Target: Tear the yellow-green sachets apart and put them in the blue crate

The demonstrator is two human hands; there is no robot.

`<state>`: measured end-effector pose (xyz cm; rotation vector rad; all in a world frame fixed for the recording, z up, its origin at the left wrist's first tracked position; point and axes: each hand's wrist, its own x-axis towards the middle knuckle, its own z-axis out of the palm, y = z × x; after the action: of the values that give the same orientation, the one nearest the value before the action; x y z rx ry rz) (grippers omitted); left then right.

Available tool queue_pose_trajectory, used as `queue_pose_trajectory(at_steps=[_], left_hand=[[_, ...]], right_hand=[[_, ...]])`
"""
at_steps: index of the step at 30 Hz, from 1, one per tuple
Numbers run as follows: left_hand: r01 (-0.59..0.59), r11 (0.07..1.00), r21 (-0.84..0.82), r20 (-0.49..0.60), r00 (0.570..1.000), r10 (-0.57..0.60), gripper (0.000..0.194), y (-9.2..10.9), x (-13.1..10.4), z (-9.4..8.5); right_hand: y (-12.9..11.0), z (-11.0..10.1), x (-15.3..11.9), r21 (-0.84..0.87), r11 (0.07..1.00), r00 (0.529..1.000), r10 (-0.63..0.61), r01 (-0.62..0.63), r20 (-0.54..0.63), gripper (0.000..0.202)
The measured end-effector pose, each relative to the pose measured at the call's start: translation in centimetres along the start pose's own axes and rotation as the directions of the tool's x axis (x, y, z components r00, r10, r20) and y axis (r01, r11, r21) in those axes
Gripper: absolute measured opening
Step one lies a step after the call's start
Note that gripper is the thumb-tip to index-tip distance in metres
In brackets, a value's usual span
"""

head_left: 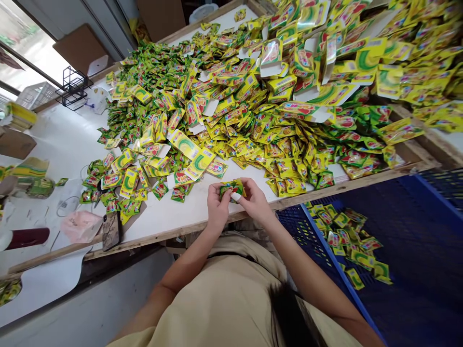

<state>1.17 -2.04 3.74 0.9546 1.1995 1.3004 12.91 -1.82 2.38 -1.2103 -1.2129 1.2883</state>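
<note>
Close to my body, over the table's front edge, my left hand (218, 205) and my right hand (254, 200) are closed on small green and yellow candy packets (231, 189). My fingers partly cover the packets, so how many there are cannot be made out. Just beyond my hands lies a flattish yellow box (198, 164) with a green curve and a barcode. A large heap of green packets (152, 67) and yellow packets (285, 168) spreads over the white table (173, 212), with many small printed yellow boxes (271, 53) scattered on top, some with open flaps.
A wooden rim (159, 239) runs along the table's front. A phone (112, 230) lies at that edge, near a pink bag (81, 225) and a dark red cylinder (31, 237). At lower right, a blue crate (408, 241) holds several yellow boxes (361, 258). A black wire rack (73, 88) stands far left.
</note>
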Motion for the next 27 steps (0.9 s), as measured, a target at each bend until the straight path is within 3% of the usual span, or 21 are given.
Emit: queue_pose_trajectory(at_steps=[4,10,12,15,17,22,27], left_hand=[[-0.064,0.994,0.085,-0.068,0.995,0.07,0.023,0.0,-0.4,-0.1],[-0.099,0.986,0.134,-0.109,0.987,0.114,0.023,0.1,-0.3,-0.5],[-0.094,0.986,0.141,-0.068,0.992,0.104,0.022,0.4,-0.1,-0.7],[-0.104,0.974,0.203,0.085,0.992,0.088,0.017,0.8,0.2,-0.9],[-0.12,0.968,0.218,0.125,0.988,0.094,0.018,0.8,0.4,-0.9],[-0.026,0.996,0.081,-0.039,0.999,0.03,0.036,0.1,0.7,-0.7],[-0.007,0.989,0.145,-0.004,1.0,0.007,0.033,0.0,1.2,-0.9]], right_hand=[[0.0,0.6,-0.4,-0.151,0.986,0.997,-0.069,0.065,-0.022,0.031],[0.4,0.6,-0.6,-0.072,0.997,1.0,-0.011,0.01,-0.01,0.032],[0.4,0.2,-0.3,-0.054,0.998,0.998,-0.035,0.032,-0.058,0.03],[0.1,-0.7,0.4,-0.066,0.997,0.989,-0.055,0.046,-0.137,0.032],[0.0,-1.1,0.9,-0.051,0.999,0.994,-0.022,0.016,-0.112,0.024],[0.5,-0.8,1.2,0.149,0.985,0.989,0.106,-0.09,-0.104,0.025],[1.0,-0.2,0.8,0.18,0.97,0.985,0.172,-0.165,-0.019,0.023]])
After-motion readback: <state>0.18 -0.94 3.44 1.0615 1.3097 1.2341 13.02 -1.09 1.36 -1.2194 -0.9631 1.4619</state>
